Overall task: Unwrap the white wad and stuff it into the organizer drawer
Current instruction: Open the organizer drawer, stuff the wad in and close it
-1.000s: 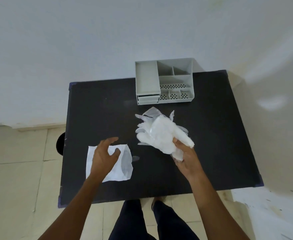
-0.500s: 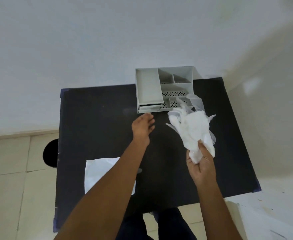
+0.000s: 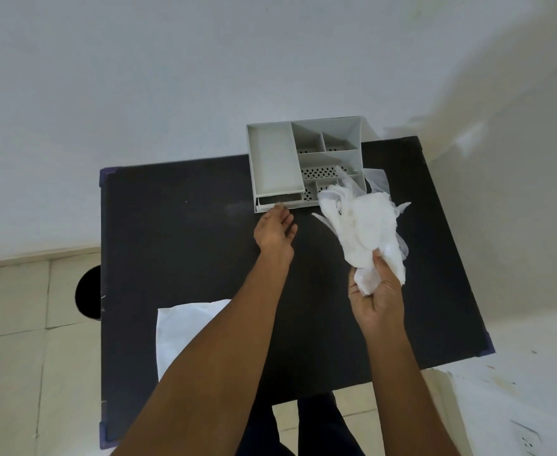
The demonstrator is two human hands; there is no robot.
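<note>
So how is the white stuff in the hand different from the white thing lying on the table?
The white wad is crumpled and puffy; the white wrapper lies flat. The wad is held up by the right hand; the wrapper rests on the table, partly hidden under the left arm. Both are white.

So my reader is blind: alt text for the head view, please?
A person's left hand touches the slightly open drawer of a grey plastic desk organizer on a black table, while the right hand holds a crumpled white wad.
</note>
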